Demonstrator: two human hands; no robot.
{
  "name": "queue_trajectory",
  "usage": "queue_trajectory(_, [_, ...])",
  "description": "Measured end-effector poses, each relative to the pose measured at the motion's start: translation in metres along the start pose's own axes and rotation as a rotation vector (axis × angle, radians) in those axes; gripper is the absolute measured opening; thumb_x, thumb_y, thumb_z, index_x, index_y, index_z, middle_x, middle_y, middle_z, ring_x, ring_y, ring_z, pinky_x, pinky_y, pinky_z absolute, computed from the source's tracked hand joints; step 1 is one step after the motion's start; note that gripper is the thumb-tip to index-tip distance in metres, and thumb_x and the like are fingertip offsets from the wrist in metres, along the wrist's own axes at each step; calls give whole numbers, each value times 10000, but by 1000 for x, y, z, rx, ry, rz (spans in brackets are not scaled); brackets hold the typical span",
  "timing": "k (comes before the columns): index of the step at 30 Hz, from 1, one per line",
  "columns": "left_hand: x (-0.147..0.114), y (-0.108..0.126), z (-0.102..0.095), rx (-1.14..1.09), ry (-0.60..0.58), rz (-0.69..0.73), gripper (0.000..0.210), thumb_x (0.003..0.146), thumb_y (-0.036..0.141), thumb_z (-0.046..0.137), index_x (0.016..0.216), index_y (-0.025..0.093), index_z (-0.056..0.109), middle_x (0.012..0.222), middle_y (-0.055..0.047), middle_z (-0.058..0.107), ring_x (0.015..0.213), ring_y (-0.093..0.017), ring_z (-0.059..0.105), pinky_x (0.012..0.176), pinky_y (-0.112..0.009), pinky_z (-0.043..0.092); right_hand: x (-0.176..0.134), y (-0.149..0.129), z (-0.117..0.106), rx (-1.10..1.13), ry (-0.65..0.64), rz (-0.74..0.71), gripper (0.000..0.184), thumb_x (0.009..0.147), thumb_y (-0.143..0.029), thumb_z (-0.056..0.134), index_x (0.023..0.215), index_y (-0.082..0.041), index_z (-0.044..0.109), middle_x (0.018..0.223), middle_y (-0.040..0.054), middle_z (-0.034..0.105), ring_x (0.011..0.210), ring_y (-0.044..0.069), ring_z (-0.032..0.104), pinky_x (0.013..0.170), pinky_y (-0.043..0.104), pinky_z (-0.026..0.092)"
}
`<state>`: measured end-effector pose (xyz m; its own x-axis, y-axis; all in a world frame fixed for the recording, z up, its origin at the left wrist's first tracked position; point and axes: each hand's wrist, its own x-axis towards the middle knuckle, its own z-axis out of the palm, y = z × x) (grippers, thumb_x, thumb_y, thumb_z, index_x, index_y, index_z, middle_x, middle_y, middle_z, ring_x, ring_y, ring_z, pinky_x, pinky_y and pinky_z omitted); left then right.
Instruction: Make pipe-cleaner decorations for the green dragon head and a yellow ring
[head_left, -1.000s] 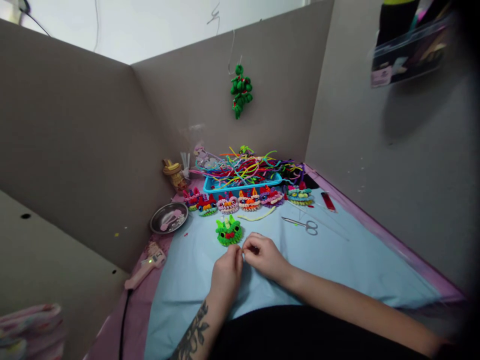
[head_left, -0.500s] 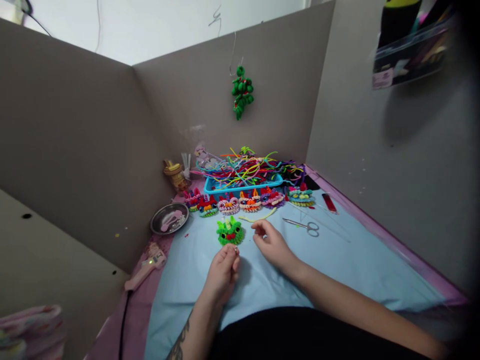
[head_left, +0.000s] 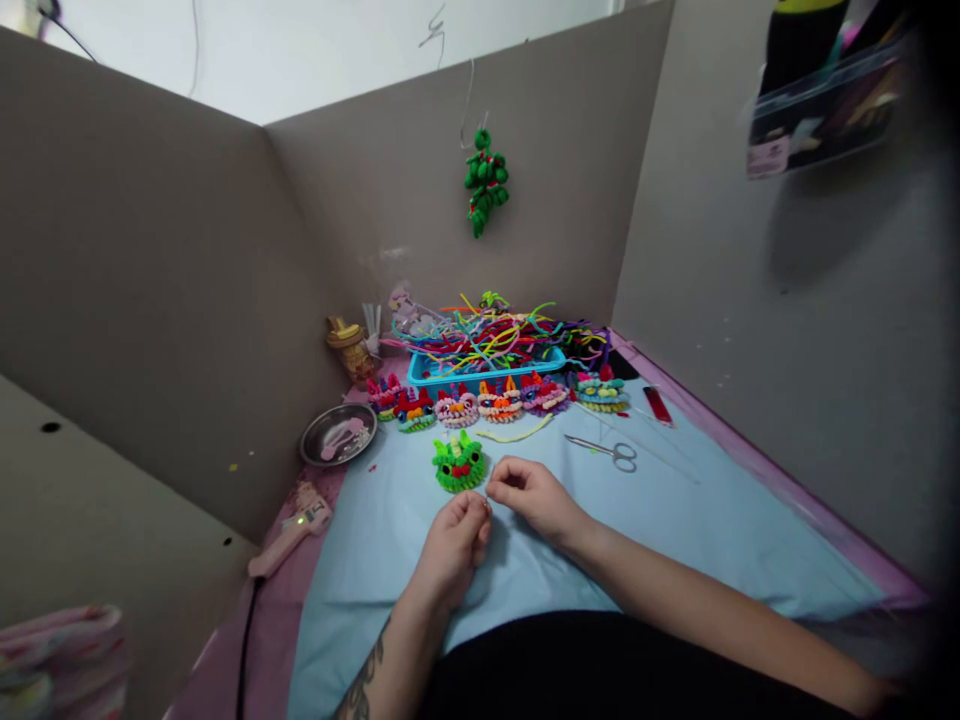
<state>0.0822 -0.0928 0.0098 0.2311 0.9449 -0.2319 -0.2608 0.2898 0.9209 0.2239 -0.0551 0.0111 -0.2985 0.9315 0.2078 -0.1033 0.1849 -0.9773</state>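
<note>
My left hand (head_left: 455,542) is closed in a pinch over the light blue cloth (head_left: 637,560), with something tiny at its fingertips, too small to name. Close by on the right, my right hand (head_left: 536,497) has thumb and forefinger pressed together, almost meeting the left fingertips; what it pinches, if anything, I cannot make out. Just beyond both hands sits a green lion-head figure (head_left: 458,463) of fuzzy pipe cleaner, with dark eyes and a red nose. A pale yellow pipe cleaner (head_left: 517,432) lies behind it, and scissors (head_left: 604,452) rest to the right.
Several colourful lion heads (head_left: 500,401) line up before a blue tray (head_left: 487,380) heaped with pipe cleaners. At the left are a metal bowl (head_left: 307,450) and a pink glue gun (head_left: 281,548) with its cord. Grey panels (head_left: 450,190) enclose the table.
My right hand has moved left and slightly down, its fingertips coming to my left hand's. My left hand has shifted a little right. The green lion head stays in place.
</note>
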Motion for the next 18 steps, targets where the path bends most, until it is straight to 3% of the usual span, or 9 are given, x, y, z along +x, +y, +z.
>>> queue_trajectory(7, [-1,0,1,-5,29,3,395,707,517,595,668,181,390,490,84,368,376,-25,194,362,-175,108,-1,-2,3,103,1,54,196,708,-343,651,763,-166,587,669,-24,540,614,108,476,617,241,388])
queue_trajectory(12, [1,-1,3,24,59,35,401,732,516,569,634,181,371,480,82,352,372,-26,197,359,-179,115,0,2,5,115,-36,85,178,707,-316,649,730,-158,570,649,-20,524,608,109,477,616,249,397])
queue_trajectory(15, [3,-3,-1,63,87,55,399,747,512,553,620,184,363,472,84,341,364,-29,207,357,-183,131,-2,3,3,27,41,-4,317,715,-276,635,1008,-202,540,794,4,553,692,134,514,642,267,423])
queue_trajectory(17, [4,-4,-5,117,108,72,396,754,509,547,615,182,371,468,84,337,365,-30,222,362,-182,151,-3,1,0,-178,87,-147,455,704,-236,642,1135,-238,498,986,51,550,864,178,519,721,307,431])
queue_trajectory(18, [4,-4,-7,154,115,82,398,752,507,551,609,179,376,464,84,335,366,-30,231,365,-180,161,-4,-2,-1,-304,81,-234,435,707,-218,641,1125,-246,522,1057,66,534,949,199,497,777,333,420])
